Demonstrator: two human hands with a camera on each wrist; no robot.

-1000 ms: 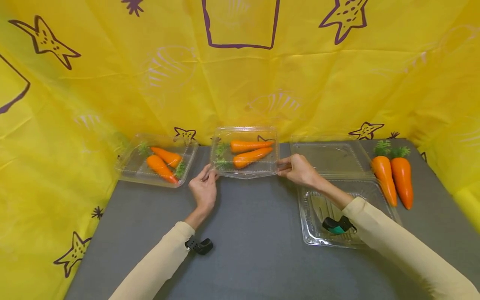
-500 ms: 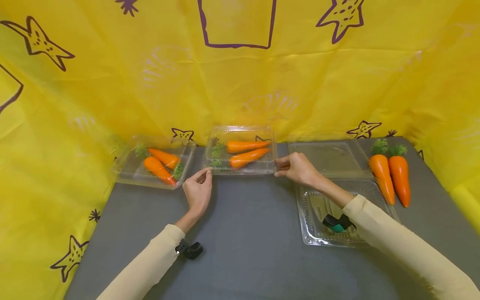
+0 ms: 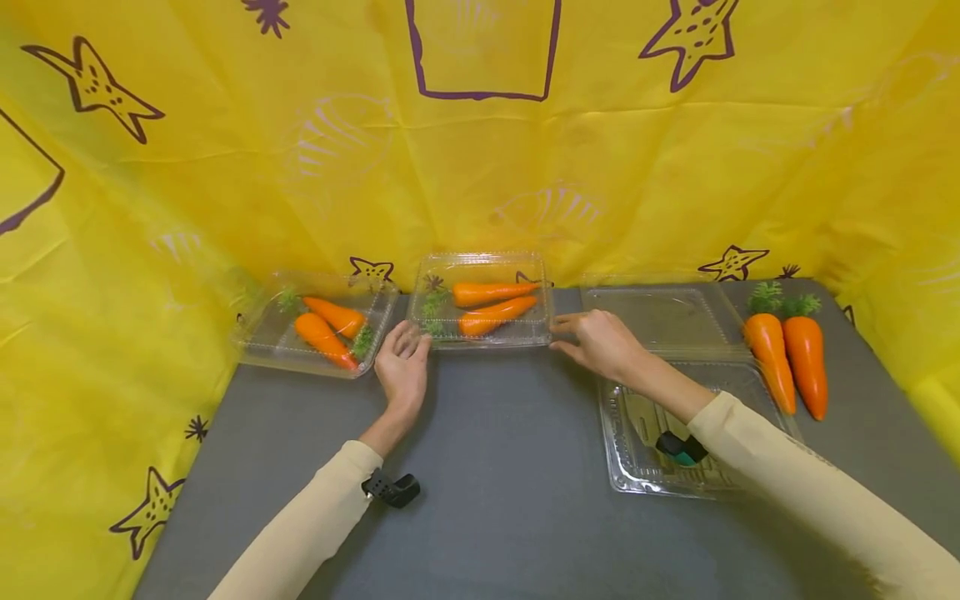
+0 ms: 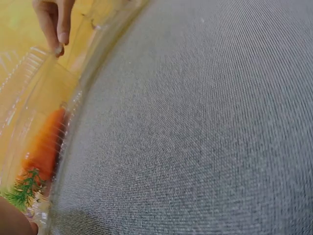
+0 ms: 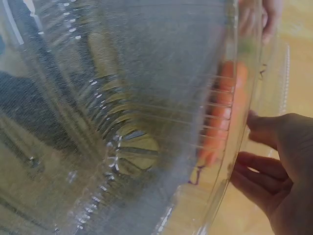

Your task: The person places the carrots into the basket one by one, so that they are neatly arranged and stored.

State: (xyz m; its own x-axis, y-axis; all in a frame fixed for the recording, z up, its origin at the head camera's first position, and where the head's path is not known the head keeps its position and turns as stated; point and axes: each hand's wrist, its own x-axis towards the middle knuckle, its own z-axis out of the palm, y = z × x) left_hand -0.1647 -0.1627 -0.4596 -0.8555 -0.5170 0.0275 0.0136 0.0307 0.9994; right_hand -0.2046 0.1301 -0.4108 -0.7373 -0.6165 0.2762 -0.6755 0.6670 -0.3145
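Observation:
A clear plastic clamshell container (image 3: 487, 335) with two orange carrots (image 3: 497, 315) and their green tops inside stands at the middle back of the table. Its lid is down. My right hand (image 3: 606, 343) pinches its front right corner, thumb and fingers at the rim; the right wrist view shows the same hand (image 5: 281, 169) at the container's edge. At the front left corner, my left hand (image 3: 402, 367) has its fingers loosely bent against the container's side, with the thumb by the corner. Only a bit of this hand (image 4: 14, 220) shows in the left wrist view.
To the left stands another closed clamshell container (image 3: 281, 358) with carrots (image 3: 322, 337) inside. On the right lies an unfolded clamshell container (image 3: 615, 467), under my right forearm. Two loose carrots (image 3: 806, 367) lie beside it. A yellow patterned cloth (image 3: 480, 167) rises behind the grey table (image 3: 495, 500).
The middle container's front rim, bent outward earlier, now lies straighter against the base. My left fingers have gone from pinching the front left corner to lying looser along that side.

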